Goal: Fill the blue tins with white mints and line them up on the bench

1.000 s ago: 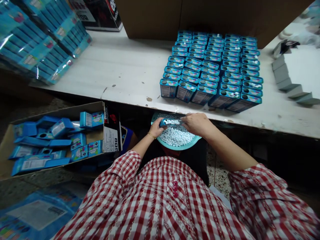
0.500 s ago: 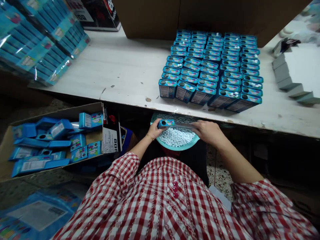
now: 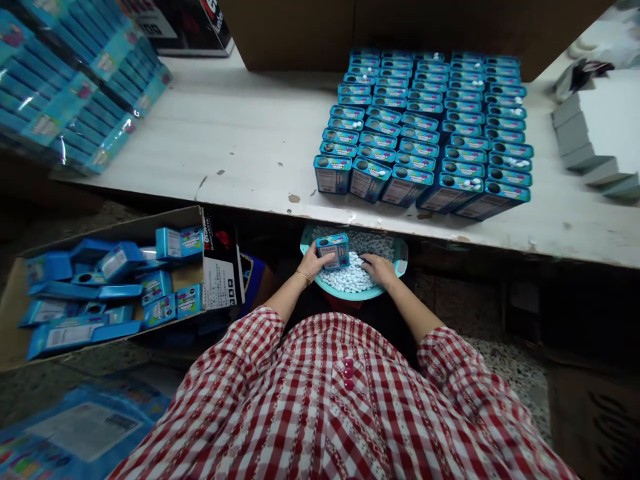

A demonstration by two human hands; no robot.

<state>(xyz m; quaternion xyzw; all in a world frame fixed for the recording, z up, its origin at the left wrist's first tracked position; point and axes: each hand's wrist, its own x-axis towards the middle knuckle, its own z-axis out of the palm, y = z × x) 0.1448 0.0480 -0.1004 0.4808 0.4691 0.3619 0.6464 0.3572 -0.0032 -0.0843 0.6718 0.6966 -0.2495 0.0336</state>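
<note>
A teal bowl full of small white candies sits in my lap below the table edge. My left hand grips a small blue box upright over the bowl. Beside it, my right hand rests on the candies with its fingers curled down into them. What those fingers hold, if anything, is hidden. On the white table above stand several rows of upright blue boxes with round holes on top.
A cardboard carton at my left holds several loose blue boxes. Wrapped packs of blue boxes lie at the table's far left. Grey folded pieces lie at the right, and a brown carton stands behind the rows.
The box in my left hand has turned from lying flat to upright. My right hand has let go of it and dropped onto the candies, nearer to my body.
</note>
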